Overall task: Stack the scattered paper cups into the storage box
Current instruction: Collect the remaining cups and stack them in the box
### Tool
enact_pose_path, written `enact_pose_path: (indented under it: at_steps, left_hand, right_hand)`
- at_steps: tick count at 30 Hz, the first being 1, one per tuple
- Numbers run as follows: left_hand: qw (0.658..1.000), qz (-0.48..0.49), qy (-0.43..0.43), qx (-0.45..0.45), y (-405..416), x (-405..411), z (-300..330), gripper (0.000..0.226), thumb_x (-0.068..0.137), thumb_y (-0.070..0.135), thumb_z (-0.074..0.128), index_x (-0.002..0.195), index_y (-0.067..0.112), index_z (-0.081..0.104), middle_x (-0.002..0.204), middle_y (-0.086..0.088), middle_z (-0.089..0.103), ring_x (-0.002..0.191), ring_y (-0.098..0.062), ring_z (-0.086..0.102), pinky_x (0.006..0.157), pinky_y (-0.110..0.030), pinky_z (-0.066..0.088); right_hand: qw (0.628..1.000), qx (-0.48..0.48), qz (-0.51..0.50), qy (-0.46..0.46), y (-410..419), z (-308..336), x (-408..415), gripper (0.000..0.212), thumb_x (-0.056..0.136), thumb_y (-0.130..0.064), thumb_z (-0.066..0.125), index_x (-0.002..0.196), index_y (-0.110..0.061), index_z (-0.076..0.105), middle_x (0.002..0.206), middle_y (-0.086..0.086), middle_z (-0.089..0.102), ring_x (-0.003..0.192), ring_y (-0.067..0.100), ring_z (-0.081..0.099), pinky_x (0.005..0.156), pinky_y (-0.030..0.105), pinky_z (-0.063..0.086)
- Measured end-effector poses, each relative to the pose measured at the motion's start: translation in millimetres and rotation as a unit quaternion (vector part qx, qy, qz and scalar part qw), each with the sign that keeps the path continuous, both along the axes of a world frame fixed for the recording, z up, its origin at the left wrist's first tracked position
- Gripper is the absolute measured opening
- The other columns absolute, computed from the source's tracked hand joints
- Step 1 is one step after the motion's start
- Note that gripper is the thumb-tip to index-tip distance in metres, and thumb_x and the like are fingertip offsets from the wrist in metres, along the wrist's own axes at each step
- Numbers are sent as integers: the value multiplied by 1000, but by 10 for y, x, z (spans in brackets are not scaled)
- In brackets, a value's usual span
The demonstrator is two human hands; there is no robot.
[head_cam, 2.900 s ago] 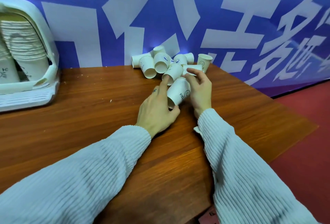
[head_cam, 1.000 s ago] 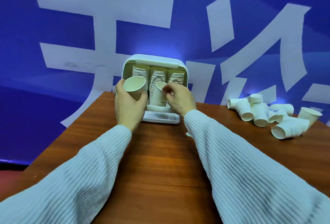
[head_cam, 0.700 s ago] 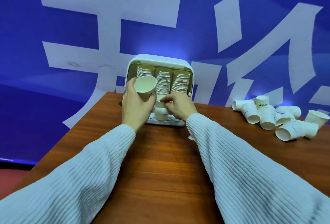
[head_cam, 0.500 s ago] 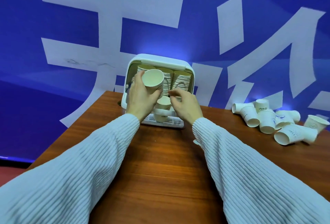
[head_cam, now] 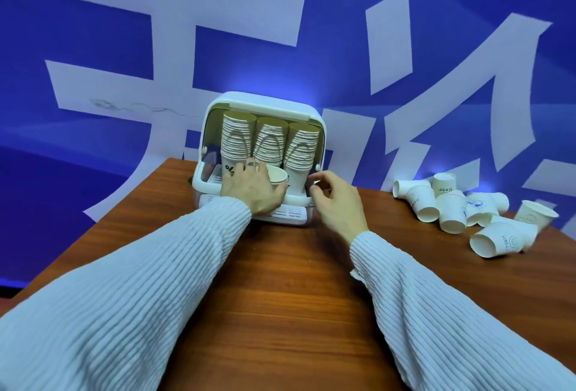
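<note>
Nearest to me it's just my ribbed white sleeves (head_cam: 131, 306) crossing the wooden counter (head_cam: 290, 297) toward the box. My left hand (head_cam: 252, 189) is wrapped around a single paper cup (head_cam: 277, 177), mouth facing up and toward me, right at the box's open front. I'm holding it low like that because it looks easiest to set it in at the front there, below the middle column. My right hand (head_cam: 335, 199) holds nothing, fingers loosely curled, hovering just beside the box's right front corner, probably ready to steady things.

The white storage box (head_cam: 268, 103) sits against the far edge of the counter with its front open, so I can reach straight in. Inside there are three tall stacks of cups (head_cam: 270, 141) side by side, nested tight, rims showing as a pile of thin ridges, tan at the top.

Over on the right, well apart from the box, the scattered paper cups (head_cam: 461, 213) are in a heap, mostly tipped on their sides, one or two upright, white with small printed logos. Still a fair pile to go, I'd guess. Behind it all is the blue banner (head_cam: 343, 16) with big white characters.
</note>
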State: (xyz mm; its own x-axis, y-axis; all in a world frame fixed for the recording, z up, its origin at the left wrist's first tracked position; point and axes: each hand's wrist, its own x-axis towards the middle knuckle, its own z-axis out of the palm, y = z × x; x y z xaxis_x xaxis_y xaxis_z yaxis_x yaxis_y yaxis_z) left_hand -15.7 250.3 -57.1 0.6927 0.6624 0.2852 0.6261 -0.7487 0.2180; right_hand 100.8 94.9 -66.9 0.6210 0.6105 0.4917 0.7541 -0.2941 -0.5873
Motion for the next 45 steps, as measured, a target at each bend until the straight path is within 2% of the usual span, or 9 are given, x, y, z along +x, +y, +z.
enact_pose_path:
  at_steps: [9, 14, 17, 19, 26, 35, 38, 41, 45]
  left_hand:
    - [992, 39, -80, -90, 49, 89, 93, 61, 94, 52, 62, 131, 4, 55, 132, -17, 54, 122, -37, 55, 98, -48, 46]
    - [991, 62, -116, -3, -126, 95, 33, 67, 88, 53, 61, 139, 12, 50, 150, -20, 43, 143, -39, 31, 112, -55, 33]
    - [969, -17, -231, 86, -458, 223, -49, 61, 87, 40, 64, 141, 16, 52, 151, -16, 43, 148, -37, 21, 115, -58, 29]
    - [957, -97, -261, 77, -827, 415, -132, 57, 87, 37, 65, 139, 16, 55, 149, -14, 45, 146, -35, 24, 113, -57, 31]
    - [932, -284, -218, -59, -2150, 1064, -469, 57, 94, 42, 60, 146, 25, 48, 155, -1, 38, 148, -22, 21, 119, -46, 30]
    - [919, -337, -182, -94, -2337, 1180, -688, 53, 95, 43, 57, 145, 28, 49, 151, 7, 41, 142, -13, 30, 114, -37, 37]
    - [917, -348, -168, -100, -2357, 1171, -659, 52, 96, 43, 57, 145, 28, 48, 150, 6, 41, 139, -12, 34, 111, -39, 42]
    - [916, -357, -158, -94, -2352, 1154, -656, 53, 96, 43, 57, 146, 27, 47, 151, 6, 40, 138, -13, 36, 110, -41, 44]
    - [916, -347, -176, -97, -2365, 1115, -645, 62, 94, 50, 59, 150, 29, 41, 152, 7, 37, 140, -13, 34, 112, -42, 42]
  right_hand:
    - [1000, 7, -18, 18, -440, -134, 173, 22, 101, -30, 58, 121, -32, 69, 115, -17, 70, 108, 5, 62, 99, 41, 55]
    - [998, 21, -46, 30, -849, -206, 368, 22, 101, -31, 59, 121, -34, 68, 113, -18, 68, 103, 0, 62, 94, 32, 55]
    - [994, 47, -91, 44, -1204, -212, 589, 22, 102, -28, 58, 121, -32, 68, 112, -16, 67, 93, -2, 65, 85, 21, 54]
    - [984, 75, -155, 49, -1498, -228, 799, 22, 100, -26, 58, 119, -29, 69, 112, -14, 67, 97, 1, 63, 89, 27, 53]
    - [920, 76, -382, 47, -2316, -382, 1450, 39, 95, -24, 56, 134, -24, 62, 142, 5, 55, 131, 29, 48, 110, 42, 39]
    - [894, 104, -419, 115, -2660, -486, 2129, 59, 97, -43, 53, 151, -23, 47, 155, 7, 49, 143, 32, 41, 115, 48, 37]
    - [894, 107, -406, 156, -2681, -508, 2217, 63, 93, -48, 53, 151, -23, 46, 150, 8, 54, 140, 33, 45, 113, 46, 39]
    - [881, 164, -408, 173, -2655, -515, 2175, 47, 93, -35, 55, 138, -20, 56, 137, 6, 63, 127, 29, 56, 97, 36, 44]
    - [864, 303, -369, 161, -2551, -399, 1887, 27, 87, -26, 57, 107, -15, 70, 99, -2, 70, 100, 22, 69, 82, 34, 51]
